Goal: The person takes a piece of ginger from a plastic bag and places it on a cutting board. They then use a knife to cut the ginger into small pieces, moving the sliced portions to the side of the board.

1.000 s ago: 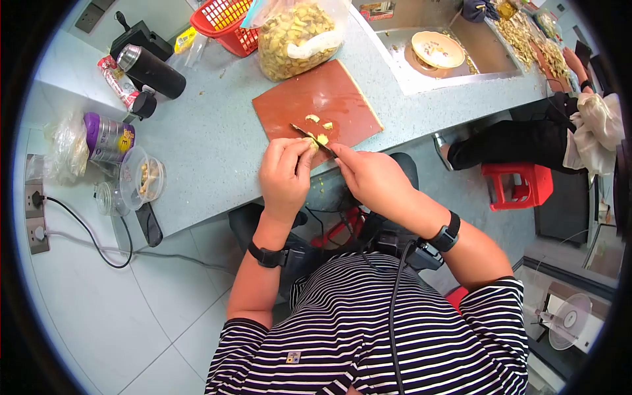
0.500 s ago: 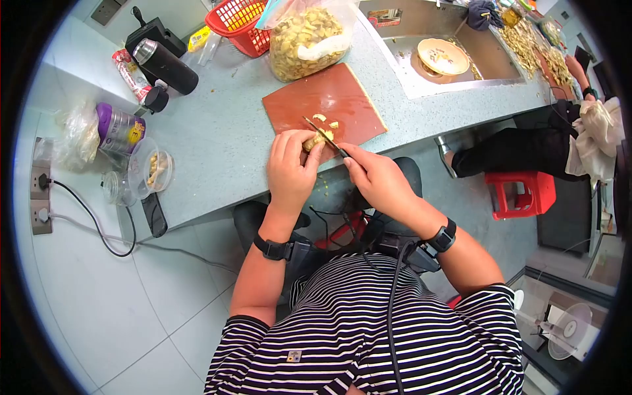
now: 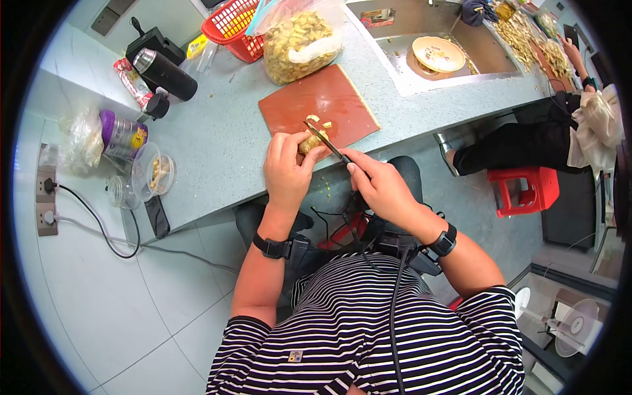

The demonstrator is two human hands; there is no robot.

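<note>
My left hand is closed around a knobby piece of ginger at the near edge of the reddish-brown cutting board. In my right hand is a small knife with a dark handle. Its blade points up and left and lies across the ginger in this view. A few pale cut bits rest on the board just beyond the blade. Behind the board stands a clear plastic bag full of yellowish pieces.
A red basket and a black thermos stand at the back left. Plastic tubs sit at the counter's left end. To the right is a sink holding a bowl. Another person's hand is beyond it, above a red stool.
My right hand and the knife have shifted slightly relative to the ginger, which shows more now. The whole view has moved a little. Both hands keep their hold.
</note>
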